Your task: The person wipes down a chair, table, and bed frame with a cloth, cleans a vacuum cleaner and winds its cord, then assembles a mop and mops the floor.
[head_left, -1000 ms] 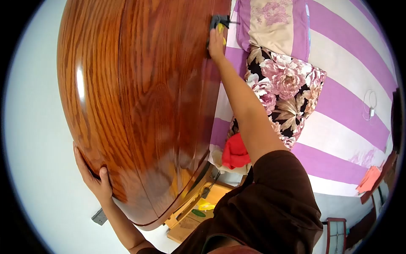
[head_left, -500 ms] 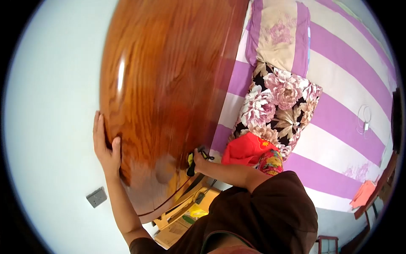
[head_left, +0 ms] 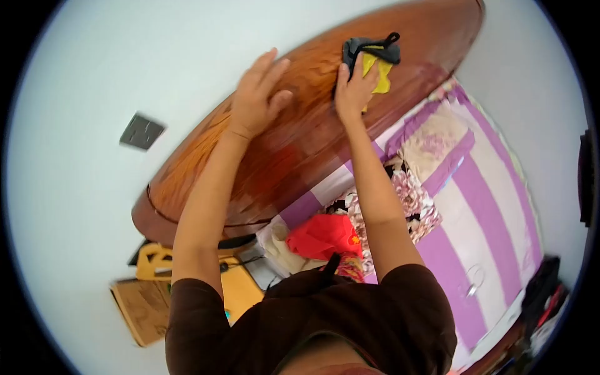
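Grey-and-yellow cloth (head_left: 382,59) beneath the right hand (head_left: 355,94) is likely soft, light; hold it centrally; right grip unclear; left hand (head_left: 253,103) unclenched, empty.

Lone camera on person's head, facing forward and down: dark shirt (head_left: 381,319) near, wooden headboard (head_left: 300,128) farther, bed (head_left: 475,269) right.

No words, brands or numbers readable from where I stand; grey-and-yellow cloth (head_left: 385,54) shows no legible label, dark wall plate (head_left: 142,131) too blurred for any marking, small yellow motif on red fabric (head_left: 320,237) too small to read, brown box (head_left: 144,311) likewise unreadable
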Available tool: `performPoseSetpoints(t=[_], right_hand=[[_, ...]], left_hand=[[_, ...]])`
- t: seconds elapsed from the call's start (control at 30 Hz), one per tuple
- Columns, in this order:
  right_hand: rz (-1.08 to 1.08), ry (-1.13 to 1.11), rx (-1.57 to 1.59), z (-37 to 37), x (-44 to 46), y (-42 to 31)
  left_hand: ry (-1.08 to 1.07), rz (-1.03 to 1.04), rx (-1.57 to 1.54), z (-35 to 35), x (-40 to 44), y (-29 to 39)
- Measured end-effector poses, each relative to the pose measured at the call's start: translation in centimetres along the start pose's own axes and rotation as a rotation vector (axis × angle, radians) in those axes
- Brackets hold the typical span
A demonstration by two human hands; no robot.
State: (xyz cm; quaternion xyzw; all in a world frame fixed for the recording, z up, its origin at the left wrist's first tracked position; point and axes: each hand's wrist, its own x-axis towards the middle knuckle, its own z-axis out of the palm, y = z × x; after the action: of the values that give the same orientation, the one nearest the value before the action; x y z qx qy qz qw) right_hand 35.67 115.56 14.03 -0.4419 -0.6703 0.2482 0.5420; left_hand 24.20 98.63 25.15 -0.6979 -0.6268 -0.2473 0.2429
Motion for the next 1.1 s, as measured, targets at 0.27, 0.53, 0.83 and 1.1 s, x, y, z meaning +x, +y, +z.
performPoseSetpoints(t=[0.27,0.53,0.83,1.1], right_hand=[[-0.723,-0.311,-0.101,0.9,-12.7,-13.6],[-1.091,-0.628,0.339,3.1,-31.1,-25.7],[-1.151,-0.629,0.269,3.1,-21.6,-23.4],[-1.072,-0.265,-0.114,0.4,-6.8,-6.6]], left_hand=[[0.112,-0.386,0.358,-12.6,-19.9,2.6],[0.577,-0.799,0.676,-20.9,-32.3,-2.8],[0.559,-0.734,0.739,-21.1,-34.1,-3.6],[0.553,-0.676,0.859,-22.0,-35.4,-3.3]])
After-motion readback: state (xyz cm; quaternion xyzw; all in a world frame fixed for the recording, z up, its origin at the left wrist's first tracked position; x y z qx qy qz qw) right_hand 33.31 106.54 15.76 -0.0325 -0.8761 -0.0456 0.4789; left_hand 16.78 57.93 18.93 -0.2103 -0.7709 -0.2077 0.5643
